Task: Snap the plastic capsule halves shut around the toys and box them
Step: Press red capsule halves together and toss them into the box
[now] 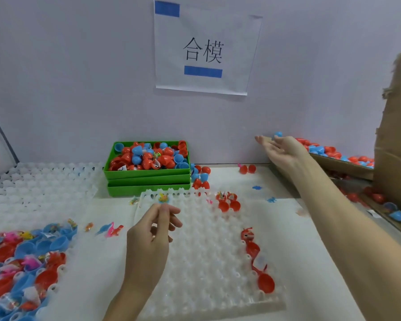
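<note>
My right hand (279, 149) reaches out to the far right with fingers spread, over the edge of a cardboard box (340, 164) filled with shut red and blue capsules. A blue capsule (278, 134) shows just past its fingertips, apart from them. My left hand (153, 230) hovers over the white dimpled tray (202, 262) with fingers loosely curled and holding nothing. Just beyond its fingertips, a blue capsule half with a toy (163, 198) sits in the tray's far row. Open red halves (229, 205) sit at the tray's far right corner, and more red halves (257, 258) line its right edge.
A stack of green bins (146, 179), the top one full of capsule halves, stands against the back wall. A heap of red and blue halves and bagged toys (26, 262) lies at the left. More white trays (39, 181) lie at back left. Loose small toys (111, 230) are scattered about.
</note>
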The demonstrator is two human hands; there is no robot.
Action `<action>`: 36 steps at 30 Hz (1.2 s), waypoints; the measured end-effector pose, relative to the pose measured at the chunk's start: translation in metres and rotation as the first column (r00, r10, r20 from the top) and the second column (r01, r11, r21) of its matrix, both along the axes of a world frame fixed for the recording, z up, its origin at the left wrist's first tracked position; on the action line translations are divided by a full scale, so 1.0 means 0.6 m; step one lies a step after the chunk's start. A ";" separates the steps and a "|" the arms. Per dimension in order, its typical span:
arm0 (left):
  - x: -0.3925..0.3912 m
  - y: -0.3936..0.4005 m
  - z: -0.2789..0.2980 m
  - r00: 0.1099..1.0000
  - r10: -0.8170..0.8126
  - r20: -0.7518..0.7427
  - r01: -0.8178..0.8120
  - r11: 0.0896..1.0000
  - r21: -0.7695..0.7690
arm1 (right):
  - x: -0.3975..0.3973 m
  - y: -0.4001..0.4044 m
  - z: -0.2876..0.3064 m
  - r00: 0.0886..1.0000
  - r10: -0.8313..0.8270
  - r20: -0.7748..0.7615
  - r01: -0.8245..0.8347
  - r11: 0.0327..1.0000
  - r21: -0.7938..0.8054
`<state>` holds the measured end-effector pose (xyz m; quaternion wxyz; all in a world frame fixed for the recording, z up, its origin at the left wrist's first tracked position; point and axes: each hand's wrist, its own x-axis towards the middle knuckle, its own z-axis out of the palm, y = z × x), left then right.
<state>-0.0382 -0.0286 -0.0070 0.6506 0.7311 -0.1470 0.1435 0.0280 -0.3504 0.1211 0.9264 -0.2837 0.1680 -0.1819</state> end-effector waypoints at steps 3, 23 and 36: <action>-0.002 -0.003 0.000 1.000 -0.006 -0.007 0.006 1.000 0.027 | -0.015 0.011 -0.037 0.987 0.094 -0.127 -0.134 0.923 -0.360; -0.004 -0.007 -0.008 0.999 -0.023 0.034 0.013 0.958 0.288 | -0.089 0.160 -0.208 0.907 -0.273 -0.321 -0.414 -0.446 -0.793; 0.002 -0.006 -0.010 0.995 -0.069 -0.067 0.084 0.966 0.243 | -0.130 0.183 -0.170 0.982 -0.150 -0.116 -0.153 -0.264 -0.952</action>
